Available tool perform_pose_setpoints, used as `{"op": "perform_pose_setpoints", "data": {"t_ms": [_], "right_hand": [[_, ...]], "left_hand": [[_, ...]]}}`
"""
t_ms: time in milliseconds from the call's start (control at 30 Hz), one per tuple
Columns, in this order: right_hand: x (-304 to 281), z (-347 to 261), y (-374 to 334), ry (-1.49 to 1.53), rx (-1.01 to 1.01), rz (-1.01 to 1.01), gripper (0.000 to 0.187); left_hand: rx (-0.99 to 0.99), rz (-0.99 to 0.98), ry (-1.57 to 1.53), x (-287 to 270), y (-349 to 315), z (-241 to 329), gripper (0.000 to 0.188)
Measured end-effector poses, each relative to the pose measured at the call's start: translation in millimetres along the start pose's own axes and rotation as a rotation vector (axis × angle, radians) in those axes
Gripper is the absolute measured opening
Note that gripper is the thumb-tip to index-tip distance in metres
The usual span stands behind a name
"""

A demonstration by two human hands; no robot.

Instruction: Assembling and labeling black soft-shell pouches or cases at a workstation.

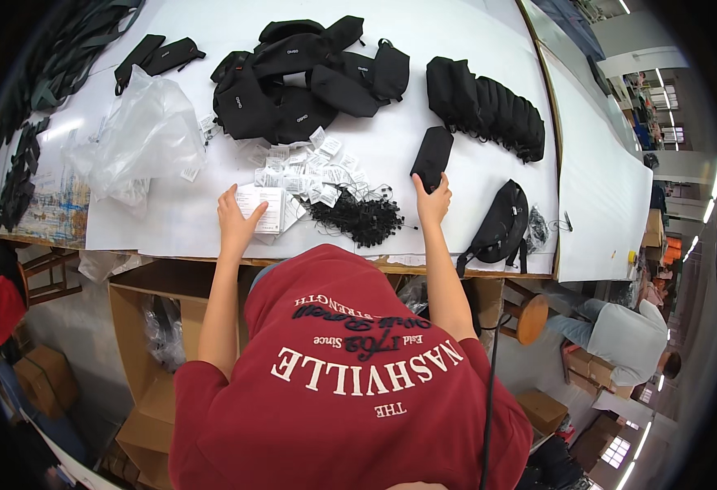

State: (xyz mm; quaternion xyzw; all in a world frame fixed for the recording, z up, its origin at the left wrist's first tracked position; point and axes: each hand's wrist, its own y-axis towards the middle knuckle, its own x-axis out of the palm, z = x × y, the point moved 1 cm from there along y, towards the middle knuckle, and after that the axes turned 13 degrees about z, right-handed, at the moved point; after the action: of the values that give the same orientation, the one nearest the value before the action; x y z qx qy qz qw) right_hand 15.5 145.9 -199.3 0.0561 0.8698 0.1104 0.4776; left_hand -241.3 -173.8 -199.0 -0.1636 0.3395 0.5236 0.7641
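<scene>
White table (456, 171): heap of black pouches (309, 77) near the far edge, sorted row (489, 106) toward the right edge, likely kept apart as done work. Loose paper tags (317, 167) and black strings (358, 216) sit close to the near edge, within reach. Right hand (433, 200) grips the end of one flat, oblong black pouch (432, 155) (matte fabric), mid-table. Left hand (236, 220), fingers spread, presses a white card stack (267, 208).
</scene>
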Motion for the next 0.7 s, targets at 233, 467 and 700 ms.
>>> {"op": "perform_pose_setpoints", "data": {"t_ms": [233,467,700], "right_hand": [[11,1,18,-0.165,0.211,-0.089,0.076],[-9,46,18,0.043,-0.061,-0.156,0.058],[-44,38,-24,0.26,-0.23,-0.014,0.039]], "left_hand": [[-0.063,-0.014,0.01,-3,-13,-3,0.092],[0.005,0.011,0.109,-4,-14,-3,0.08],[0.163,0.198,0.309,-9,-12,6,0.057]]}}
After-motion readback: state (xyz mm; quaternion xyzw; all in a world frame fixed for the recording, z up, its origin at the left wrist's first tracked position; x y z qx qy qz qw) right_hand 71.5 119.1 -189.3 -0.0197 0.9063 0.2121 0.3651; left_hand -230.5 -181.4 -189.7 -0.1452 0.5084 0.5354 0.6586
